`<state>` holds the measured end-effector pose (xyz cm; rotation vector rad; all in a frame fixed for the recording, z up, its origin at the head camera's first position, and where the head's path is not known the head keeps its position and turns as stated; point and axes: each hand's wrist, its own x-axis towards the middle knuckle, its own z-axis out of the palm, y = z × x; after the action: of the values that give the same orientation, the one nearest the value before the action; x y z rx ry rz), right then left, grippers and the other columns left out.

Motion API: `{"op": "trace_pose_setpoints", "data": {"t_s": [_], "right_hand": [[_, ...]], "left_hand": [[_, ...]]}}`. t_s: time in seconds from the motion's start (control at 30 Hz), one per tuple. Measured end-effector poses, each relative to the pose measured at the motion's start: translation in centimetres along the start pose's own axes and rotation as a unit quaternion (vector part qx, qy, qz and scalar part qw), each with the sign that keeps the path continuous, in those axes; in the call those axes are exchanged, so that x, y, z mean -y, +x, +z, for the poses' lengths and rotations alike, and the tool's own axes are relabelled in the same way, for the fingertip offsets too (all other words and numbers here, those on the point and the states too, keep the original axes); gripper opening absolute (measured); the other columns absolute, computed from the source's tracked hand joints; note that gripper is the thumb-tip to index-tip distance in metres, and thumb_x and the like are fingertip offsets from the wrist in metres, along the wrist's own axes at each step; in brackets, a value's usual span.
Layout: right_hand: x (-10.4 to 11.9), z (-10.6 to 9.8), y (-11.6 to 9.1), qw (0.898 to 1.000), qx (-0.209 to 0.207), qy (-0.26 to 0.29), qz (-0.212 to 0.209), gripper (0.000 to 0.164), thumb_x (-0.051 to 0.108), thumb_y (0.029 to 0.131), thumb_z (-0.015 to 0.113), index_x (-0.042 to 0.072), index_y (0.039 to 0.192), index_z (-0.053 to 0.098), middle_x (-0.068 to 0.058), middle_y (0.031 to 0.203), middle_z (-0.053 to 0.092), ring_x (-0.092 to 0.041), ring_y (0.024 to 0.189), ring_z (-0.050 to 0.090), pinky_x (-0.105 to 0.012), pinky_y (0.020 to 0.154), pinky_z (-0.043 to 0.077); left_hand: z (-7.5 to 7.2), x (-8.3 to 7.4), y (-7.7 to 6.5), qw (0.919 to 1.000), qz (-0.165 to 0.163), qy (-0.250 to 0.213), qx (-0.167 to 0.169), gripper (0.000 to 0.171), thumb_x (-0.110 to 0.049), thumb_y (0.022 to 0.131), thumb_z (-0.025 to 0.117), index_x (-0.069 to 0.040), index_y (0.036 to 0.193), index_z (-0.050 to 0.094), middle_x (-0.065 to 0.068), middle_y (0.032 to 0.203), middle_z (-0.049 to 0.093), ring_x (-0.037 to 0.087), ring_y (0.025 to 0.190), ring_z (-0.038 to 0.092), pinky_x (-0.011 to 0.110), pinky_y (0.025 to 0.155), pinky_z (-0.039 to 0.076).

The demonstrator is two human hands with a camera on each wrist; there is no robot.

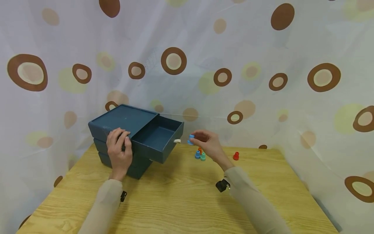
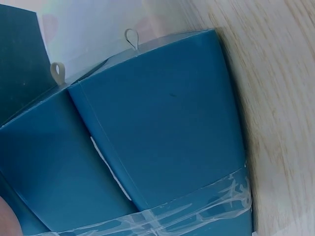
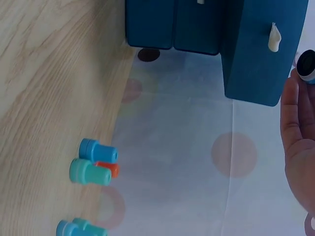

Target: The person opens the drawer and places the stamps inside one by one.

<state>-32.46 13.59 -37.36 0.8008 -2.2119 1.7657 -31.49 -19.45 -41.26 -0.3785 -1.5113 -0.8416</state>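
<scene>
In the head view my left hand rests on the front top edge of a dark blue drawer unit, its fingers bent over the edge. The top drawer is pulled out to the right, and its visible floor is bare. Just off the drawer's front, my right hand pinches a small blue toy stamp between thumb and fingers, above the table. The stamp's dark end shows in the right wrist view. A blue stamp, a green one and an orange one stand clustered below that hand.
A red stamp stands farther right on the wooden table. More stamps show at the right wrist view's lower left. Pale pull loops stick out from the drawer fronts. Clear tape wraps the unit. A dotted curtain hangs behind.
</scene>
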Motion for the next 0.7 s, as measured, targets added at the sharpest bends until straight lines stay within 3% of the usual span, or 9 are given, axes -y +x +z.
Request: {"op": "trace_pose_setpoints", "data": {"t_s": [0.37, 0.57, 0.7], "right_hand": [[1.7, 1.8, 1.3, 1.0, -0.009, 0.01, -0.018, 0.024, 0.005, 0.09, 0.067, -0.002, 0.113, 0.065, -0.009, 0.104, 0.07, -0.007, 0.093, 0.066, -0.025, 0.084, 0.056], [3.5, 2.7, 2.0, 1.0, -0.008, 0.022, -0.016, 0.024, 0.005, 0.091, 0.066, -0.003, 0.114, 0.064, 0.004, 0.099, 0.067, -0.009, 0.091, 0.064, -0.028, 0.083, 0.055], [3.6, 3.0, 2.5, 0.999, 0.005, 0.019, -0.031, 0.024, 0.004, 0.091, 0.065, -0.001, 0.114, 0.064, -0.003, 0.105, 0.068, -0.008, 0.094, 0.064, -0.03, 0.083, 0.056]], "left_hand": [[0.2, 0.2, -0.1, 1.0, 0.002, -0.001, -0.006, 0.031, -0.023, 0.098, 0.05, -0.002, 0.099, 0.074, 0.021, 0.106, 0.067, 0.039, 0.115, 0.057, 0.057, 0.11, 0.033], [0.2, 0.3, -0.1, 0.9999, 0.003, -0.005, -0.011, 0.031, -0.023, 0.098, 0.051, -0.002, 0.099, 0.074, 0.022, 0.106, 0.067, 0.04, 0.114, 0.057, 0.056, 0.11, 0.034], [0.2, 0.3, -0.1, 0.9999, 0.005, -0.007, -0.01, 0.03, -0.021, 0.097, 0.051, -0.002, 0.099, 0.074, 0.022, 0.106, 0.067, 0.04, 0.114, 0.057, 0.056, 0.11, 0.033]]}}
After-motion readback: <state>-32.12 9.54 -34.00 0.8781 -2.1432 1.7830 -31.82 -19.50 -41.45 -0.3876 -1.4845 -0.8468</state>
